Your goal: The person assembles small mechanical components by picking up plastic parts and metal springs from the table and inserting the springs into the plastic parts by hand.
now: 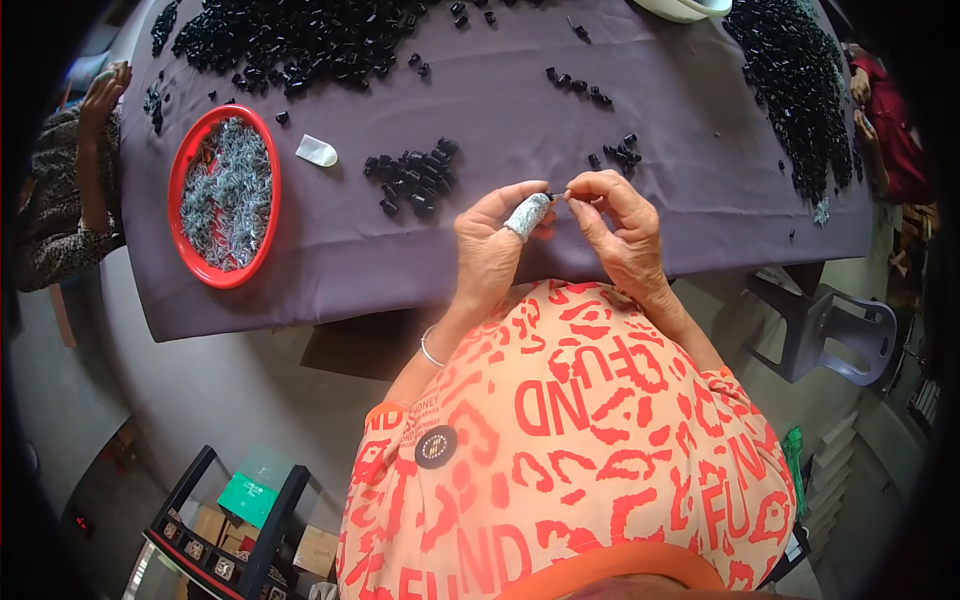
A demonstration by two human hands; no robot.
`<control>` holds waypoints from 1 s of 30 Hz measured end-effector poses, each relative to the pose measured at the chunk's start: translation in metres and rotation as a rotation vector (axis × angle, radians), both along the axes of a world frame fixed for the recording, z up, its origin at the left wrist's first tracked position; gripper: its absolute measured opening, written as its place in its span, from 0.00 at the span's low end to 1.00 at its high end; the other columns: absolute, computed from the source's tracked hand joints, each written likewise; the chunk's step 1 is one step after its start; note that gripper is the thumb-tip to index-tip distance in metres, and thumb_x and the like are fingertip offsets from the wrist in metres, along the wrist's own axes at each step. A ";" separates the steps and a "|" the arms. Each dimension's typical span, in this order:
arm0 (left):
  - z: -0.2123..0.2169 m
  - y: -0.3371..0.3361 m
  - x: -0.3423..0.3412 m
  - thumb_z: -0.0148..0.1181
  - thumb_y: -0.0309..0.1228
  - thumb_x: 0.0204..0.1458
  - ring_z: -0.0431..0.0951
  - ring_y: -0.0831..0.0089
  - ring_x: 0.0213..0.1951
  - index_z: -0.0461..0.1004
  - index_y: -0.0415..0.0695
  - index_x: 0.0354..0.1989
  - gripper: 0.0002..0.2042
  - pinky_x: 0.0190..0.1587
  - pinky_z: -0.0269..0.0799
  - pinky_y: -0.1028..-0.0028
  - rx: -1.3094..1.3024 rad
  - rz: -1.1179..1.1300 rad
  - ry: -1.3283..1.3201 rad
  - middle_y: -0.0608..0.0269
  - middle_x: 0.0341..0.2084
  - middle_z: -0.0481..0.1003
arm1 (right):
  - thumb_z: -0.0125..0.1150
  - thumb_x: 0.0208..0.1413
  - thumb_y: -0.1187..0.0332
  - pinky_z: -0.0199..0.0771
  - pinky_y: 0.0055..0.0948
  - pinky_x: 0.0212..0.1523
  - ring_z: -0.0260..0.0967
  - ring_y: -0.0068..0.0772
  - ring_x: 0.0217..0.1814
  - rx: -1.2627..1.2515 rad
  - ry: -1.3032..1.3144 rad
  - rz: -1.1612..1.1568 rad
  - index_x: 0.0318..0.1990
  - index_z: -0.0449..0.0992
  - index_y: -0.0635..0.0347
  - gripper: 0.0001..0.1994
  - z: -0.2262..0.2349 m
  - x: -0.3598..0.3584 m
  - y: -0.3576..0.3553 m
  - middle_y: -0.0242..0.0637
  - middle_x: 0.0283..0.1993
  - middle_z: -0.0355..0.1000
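Both hands meet just above the near edge of the table [330,290], which is draped in a purple cloth. The left hand [490,245], its thumb wrapped in a pale guard, pinches a small black part [551,196] at its fingertips; the right hand [620,225] is closed in a fine pinch against that same part, perhaps on a thin metal piece, though this is too small to tell. Doing this well likely calls for steadying the part against the guarded thumb and keeping both pinches close. Just beyond the left hand lies a small heap of black parts [412,178]; farther to its left sits a red tray [190,165] of silvery pieces. Larger black piles run out of view at the top edge.
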State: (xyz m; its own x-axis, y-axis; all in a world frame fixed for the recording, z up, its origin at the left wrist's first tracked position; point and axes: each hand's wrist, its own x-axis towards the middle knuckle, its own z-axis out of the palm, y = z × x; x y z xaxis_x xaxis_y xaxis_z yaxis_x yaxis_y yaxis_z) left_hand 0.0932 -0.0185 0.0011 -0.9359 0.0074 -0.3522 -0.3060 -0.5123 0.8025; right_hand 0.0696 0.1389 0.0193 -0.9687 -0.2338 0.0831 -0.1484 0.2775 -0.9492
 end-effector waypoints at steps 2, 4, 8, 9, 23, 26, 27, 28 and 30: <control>0.002 0.000 0.002 0.58 0.22 0.53 0.76 0.79 0.34 0.75 0.35 0.44 0.10 0.38 0.73 0.80 -0.018 0.002 0.004 0.62 0.34 0.78 | 0.56 0.53 0.81 0.69 0.19 0.39 0.69 0.22 0.38 0.008 -0.010 0.007 0.39 0.73 0.65 0.06 0.005 0.000 -0.004 0.34 0.37 0.70; 0.005 0.000 0.003 0.57 0.20 0.53 0.77 0.77 0.35 0.75 0.34 0.45 0.11 0.38 0.74 0.79 -0.037 0.007 0.009 0.60 0.34 0.78 | 0.57 0.53 0.81 0.69 0.19 0.38 0.69 0.22 0.37 0.040 0.011 0.027 0.38 0.73 0.65 0.05 0.005 0.000 -0.003 0.33 0.36 0.70; 0.007 0.001 0.006 0.58 0.19 0.53 0.76 0.78 0.35 0.74 0.34 0.45 0.11 0.38 0.73 0.80 -0.099 0.011 0.044 0.60 0.34 0.78 | 0.58 0.53 0.79 0.69 0.19 0.36 0.70 0.21 0.34 0.076 0.009 0.009 0.36 0.73 0.67 0.03 0.002 0.001 -0.003 0.33 0.31 0.71; 0.006 0.002 0.006 0.58 0.19 0.53 0.76 0.78 0.34 0.74 0.34 0.45 0.11 0.38 0.73 0.80 -0.097 0.011 0.038 0.60 0.34 0.78 | 0.58 0.53 0.79 0.69 0.19 0.36 0.70 0.21 0.34 0.076 0.008 0.011 0.36 0.73 0.67 0.03 0.000 0.002 -0.003 0.33 0.31 0.71; -0.011 -0.001 -0.002 0.57 0.26 0.55 0.78 0.77 0.33 0.72 0.39 0.43 0.09 0.34 0.76 0.78 0.272 -0.049 -0.048 0.62 0.34 0.77 | 0.59 0.51 0.81 0.66 0.20 0.31 0.65 0.21 0.28 0.014 0.092 -0.043 0.37 0.74 0.65 0.06 0.003 -0.005 -0.010 0.32 0.28 0.70; -0.016 -0.008 -0.008 0.58 0.29 0.55 0.77 0.78 0.33 0.72 0.40 0.43 0.09 0.35 0.76 0.76 0.411 -0.100 -0.015 0.64 0.34 0.76 | 0.59 0.50 0.80 0.66 0.20 0.30 0.65 0.22 0.27 0.088 0.225 -0.019 0.39 0.75 0.64 0.08 0.012 -0.023 -0.001 0.33 0.31 0.70; -0.020 -0.009 -0.009 0.58 0.29 0.55 0.77 0.78 0.33 0.72 0.40 0.43 0.09 0.35 0.76 0.76 0.408 -0.105 -0.007 0.64 0.34 0.76 | 0.59 0.50 0.80 0.67 0.21 0.29 0.66 0.22 0.28 0.102 0.307 -0.059 0.39 0.75 0.63 0.08 0.013 -0.035 0.001 0.35 0.32 0.71; -0.023 -0.011 -0.010 0.58 0.29 0.55 0.76 0.78 0.32 0.72 0.40 0.43 0.09 0.35 0.76 0.75 0.437 -0.118 0.012 0.63 0.34 0.75 | 0.59 0.50 0.79 0.68 0.23 0.31 0.67 0.25 0.29 0.181 0.358 -0.108 0.38 0.75 0.62 0.08 0.010 -0.049 0.004 0.36 0.33 0.71; -0.023 -0.013 -0.011 0.58 0.29 0.55 0.75 0.77 0.32 0.72 0.40 0.43 0.10 0.35 0.76 0.74 0.467 -0.139 0.030 0.63 0.34 0.75 | 0.59 0.50 0.78 0.69 0.25 0.32 0.69 0.28 0.31 0.263 0.408 -0.165 0.38 0.75 0.61 0.08 0.001 -0.077 0.009 0.37 0.34 0.71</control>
State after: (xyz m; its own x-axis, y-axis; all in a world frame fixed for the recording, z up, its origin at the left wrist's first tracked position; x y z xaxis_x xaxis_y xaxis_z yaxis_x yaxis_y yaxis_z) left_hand 0.0821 -0.0312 -0.0214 -0.9244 0.2842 -0.2545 -0.3778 -0.7752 0.5063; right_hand -0.0071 0.1475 0.0206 -0.8955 -0.1439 0.4212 -0.4262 0.5499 -0.7183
